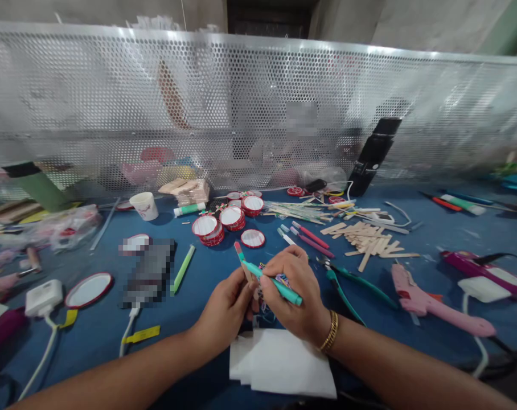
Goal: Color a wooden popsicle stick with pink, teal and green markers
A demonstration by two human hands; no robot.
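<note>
In my left hand (222, 304) a flat wooden craft stick (238, 250) is pinched upright, its top end coloured red with teal below. My right hand (299, 285) grips a teal marker (289, 292), its tip against the stick. Under both hands lies a tangle of coloured strands (266, 312), partly hidden. White paper sheets (292, 367) rest in front of me, below my wrists. Just beyond the hands are a red-rimmed white disc (253, 238) and several pens, among them a red marker (311, 240).
A pile of craft sticks (372, 239), teal-handled pliers (346, 290) and a pink glue gun (438, 307) lie to the right. At left are a phone (150, 273), a green marker cap (184, 267) and a paper cup (144, 206). A perforated metal screen (258, 102) stands behind.
</note>
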